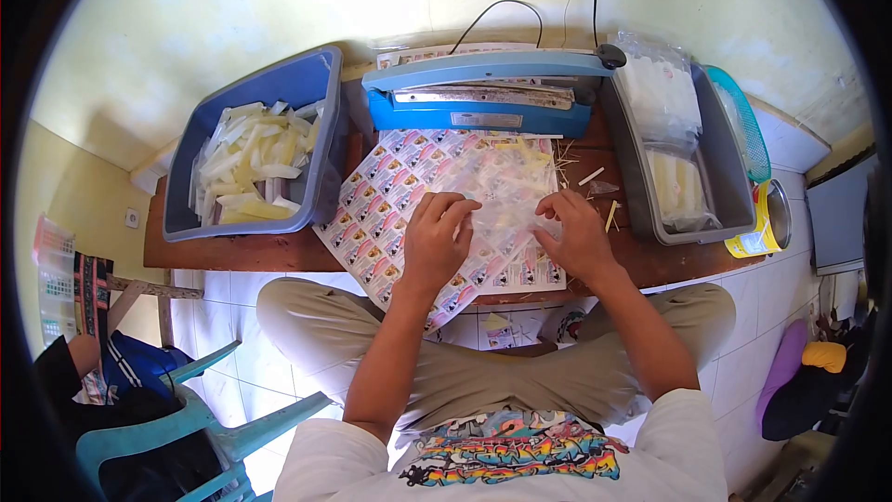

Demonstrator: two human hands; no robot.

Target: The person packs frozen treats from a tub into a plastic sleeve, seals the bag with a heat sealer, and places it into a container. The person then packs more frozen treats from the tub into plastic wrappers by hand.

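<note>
My left hand is closed, thumb and fingertips pinching the left side of a clear plastic bag. On the other side, my right hand has its fingers curled in at the bag's right edge. The bag lies just over printed label sheets spread on the wooden table. Pale yellow pieces show through or beside the plastic beyond my hands; which, I cannot tell. A blue impulse sealer stands behind the sheets, its long arm running to a black knob at the right.
A blue-grey bin of pale yellow and white strips stands left. A grey bin at right holds filled plastic packs. Beyond it are a green basket and a yellow tub. A green plastic chair stands lower left.
</note>
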